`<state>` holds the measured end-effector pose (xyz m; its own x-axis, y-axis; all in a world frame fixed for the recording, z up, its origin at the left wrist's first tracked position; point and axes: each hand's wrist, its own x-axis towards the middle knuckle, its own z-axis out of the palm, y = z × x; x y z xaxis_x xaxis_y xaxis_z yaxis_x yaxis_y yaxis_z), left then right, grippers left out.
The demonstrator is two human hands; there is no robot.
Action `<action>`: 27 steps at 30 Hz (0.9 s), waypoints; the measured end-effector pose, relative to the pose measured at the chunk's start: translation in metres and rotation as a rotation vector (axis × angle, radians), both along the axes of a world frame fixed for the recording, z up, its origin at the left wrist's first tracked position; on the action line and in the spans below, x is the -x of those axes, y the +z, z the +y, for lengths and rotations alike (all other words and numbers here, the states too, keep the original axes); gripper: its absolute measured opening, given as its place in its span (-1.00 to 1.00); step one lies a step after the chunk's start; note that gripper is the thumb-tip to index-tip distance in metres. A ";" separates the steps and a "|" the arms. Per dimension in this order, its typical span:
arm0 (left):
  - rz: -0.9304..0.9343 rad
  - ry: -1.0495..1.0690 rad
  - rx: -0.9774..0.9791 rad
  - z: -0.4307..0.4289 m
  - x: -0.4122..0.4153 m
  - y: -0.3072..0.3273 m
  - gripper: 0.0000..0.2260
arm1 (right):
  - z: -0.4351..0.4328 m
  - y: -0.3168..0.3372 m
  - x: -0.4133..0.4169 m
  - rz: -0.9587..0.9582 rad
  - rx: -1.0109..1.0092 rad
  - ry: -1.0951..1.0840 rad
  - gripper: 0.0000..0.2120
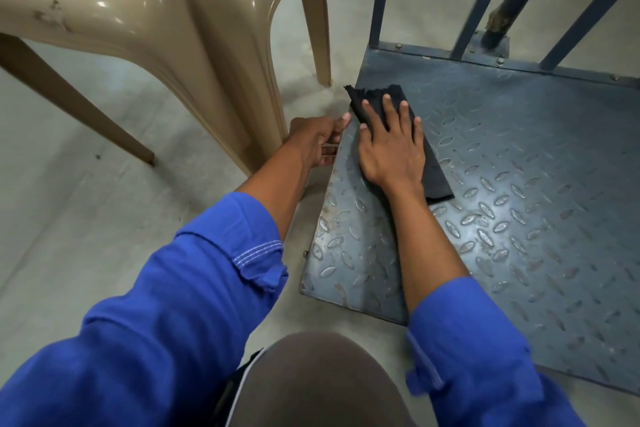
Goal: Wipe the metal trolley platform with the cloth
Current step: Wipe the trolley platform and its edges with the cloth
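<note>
Bent knee (322,381) at bottom centre, blue sleeves (194,288) either side. Right hand (391,146) spread flat, fingers wide, pressing a dark cloth (436,173) onto the metal trolley platform (519,191) near its upper-left corner. Left hand (317,142) curled around the platform's left edge. Tan plastic chair (166,17) at upper left, on grey floor (69,218).

Right hand (391,146) flat, fingers (388,107) spread; left hand (317,140) curled.

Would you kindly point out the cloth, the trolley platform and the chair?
cloth (437,180): head view, on its near end beside the wrist.
trolley platform (519,184): head view, on bare tread plate.
chair (194,28): head view, on its seat corner.
</note>
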<state>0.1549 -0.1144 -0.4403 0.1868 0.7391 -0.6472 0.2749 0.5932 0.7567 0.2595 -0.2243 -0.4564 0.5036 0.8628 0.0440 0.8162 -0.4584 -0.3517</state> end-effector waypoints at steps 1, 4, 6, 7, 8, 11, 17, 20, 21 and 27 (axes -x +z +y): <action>-0.004 -0.002 -0.003 -0.001 0.001 0.000 -0.72 | -0.010 -0.002 0.002 -0.020 -0.002 0.010 -0.47; 0.000 -0.007 -0.005 -0.001 0.001 -0.002 -0.71 | -0.009 -0.004 -0.011 -0.042 0.026 0.029 -0.46; 0.012 0.009 -0.029 -0.002 -0.002 -0.006 -0.67 | 0.013 -0.001 -0.029 -0.021 0.051 0.010 -0.45; 0.032 0.030 -0.054 -0.002 -0.004 -0.008 -0.61 | 0.025 0.000 -0.039 -0.007 0.053 0.000 -0.45; 0.075 0.050 -0.086 -0.002 -0.007 -0.010 -0.52 | 0.037 0.001 -0.047 -0.002 0.053 -0.003 -0.45; 0.246 0.028 -0.220 -0.004 -0.014 -0.008 -0.37 | 0.059 0.007 -0.064 -0.007 0.073 0.066 -0.46; 0.237 0.039 -0.210 -0.002 -0.015 -0.001 -0.36 | 0.031 0.005 -0.052 -0.069 0.083 0.292 -0.48; 0.203 0.033 -0.140 0.006 -0.014 -0.017 -0.38 | 0.041 0.007 -0.063 -0.037 0.042 0.085 -0.46; 0.182 0.028 -0.124 0.008 -0.016 -0.021 -0.41 | 0.045 0.009 -0.068 -0.029 0.045 0.022 -0.46; 0.347 -0.060 -0.245 0.008 -0.022 0.001 -0.54 | -0.004 0.005 -0.034 -0.049 0.046 0.047 -0.46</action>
<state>0.1766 -0.1067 -0.4389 0.0362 0.8735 -0.4855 0.5668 0.3822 0.7298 0.2935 -0.2285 -0.4513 0.4606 0.8872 0.0277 0.8529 -0.4338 -0.2904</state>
